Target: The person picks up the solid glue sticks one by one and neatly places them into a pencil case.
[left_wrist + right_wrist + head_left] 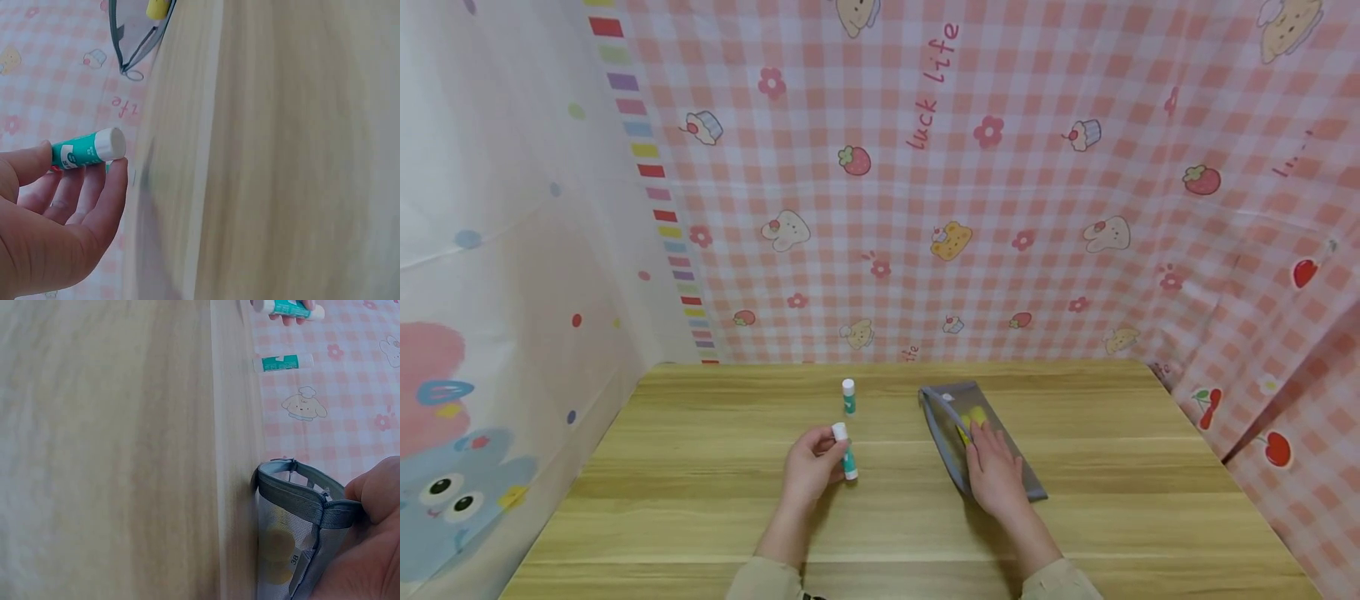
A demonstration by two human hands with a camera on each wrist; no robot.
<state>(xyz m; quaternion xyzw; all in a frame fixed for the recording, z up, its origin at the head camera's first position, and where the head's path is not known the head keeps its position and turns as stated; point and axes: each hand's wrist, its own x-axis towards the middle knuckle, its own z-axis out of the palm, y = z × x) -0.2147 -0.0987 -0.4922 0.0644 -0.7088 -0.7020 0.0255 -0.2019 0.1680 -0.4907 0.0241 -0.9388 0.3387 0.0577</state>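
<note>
One likely light, stiff glue stick (849,461): left hand (811,468) pinches its barrel; right hand (997,475) grips the soft-looking pouch (951,433) rim.

I'm holding the grey mesh pouch (297,515) by its rim with the right grip (369,544). One green-and-white tube (284,362) is standing on the worktop (125,456), the left grip (289,320) holding a second tube (291,308).

Pale beige sleeves (1060,581), bare hands (996,475), dark sliver (813,597) beside left sleeve (766,581)
</note>
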